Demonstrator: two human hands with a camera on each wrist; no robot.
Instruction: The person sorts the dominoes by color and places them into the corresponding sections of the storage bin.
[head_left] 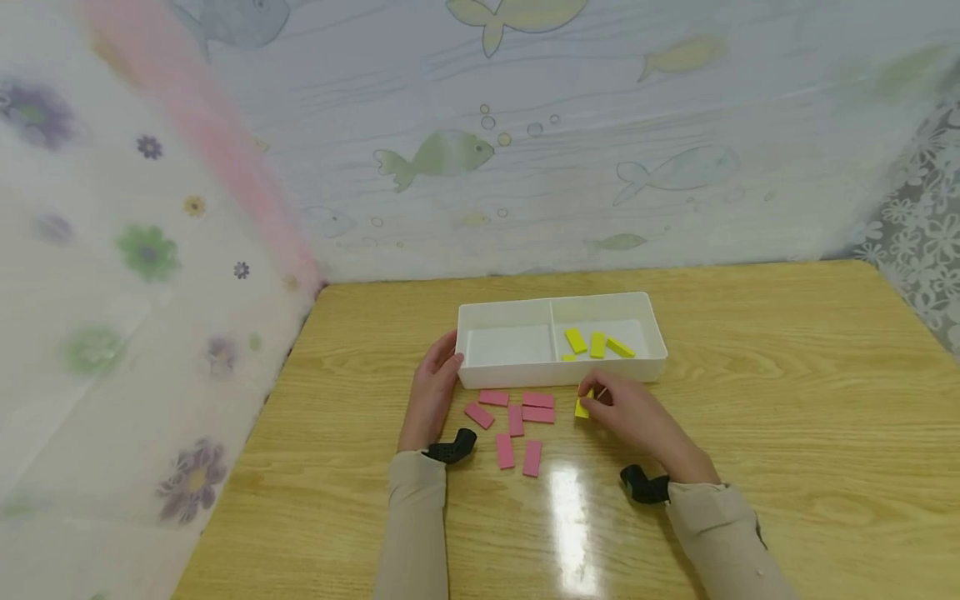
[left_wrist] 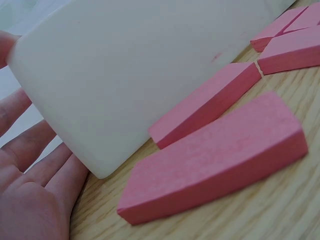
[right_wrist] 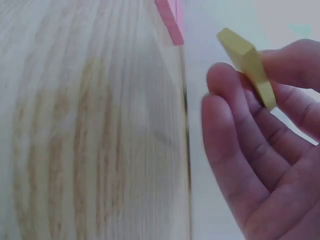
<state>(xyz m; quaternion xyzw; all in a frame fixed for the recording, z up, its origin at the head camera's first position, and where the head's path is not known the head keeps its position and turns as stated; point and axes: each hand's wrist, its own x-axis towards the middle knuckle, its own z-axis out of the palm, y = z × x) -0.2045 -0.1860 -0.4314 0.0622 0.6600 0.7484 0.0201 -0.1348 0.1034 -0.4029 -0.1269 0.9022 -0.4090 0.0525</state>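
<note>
One yellow rectangular block (right_wrist: 243, 52) is pinched between the thumb and fingers of the right hand (head_left: 628, 412), carried at that hand's tips on the side toward the left hand (head_left: 432, 390). Its long axis is seen tilted in the right wrist view, while in the head view it is pointed mostly away from the wearer; whether the bench (head_left: 757, 358) is touched by its lower end cannot be told.

What any shift of this block turns on is judged to be the near wall of the white divided tray (head_left: 510, 377), by which the right hand is parted from the right compartment (head_left: 600, 309) straight ahead of it. Four yellow blocks (head_left: 597, 345) are seen inside, one partly hidden by that wall. The right hand is placed much nearer to this compartment than the left.

Beside the left hand, the tray's end wall is touched by fairly straight fingers, with nothing clenched. Seven pink blocks (head_left: 532, 458) are scattered between the hands, all lying leftward of the right one.
</note>
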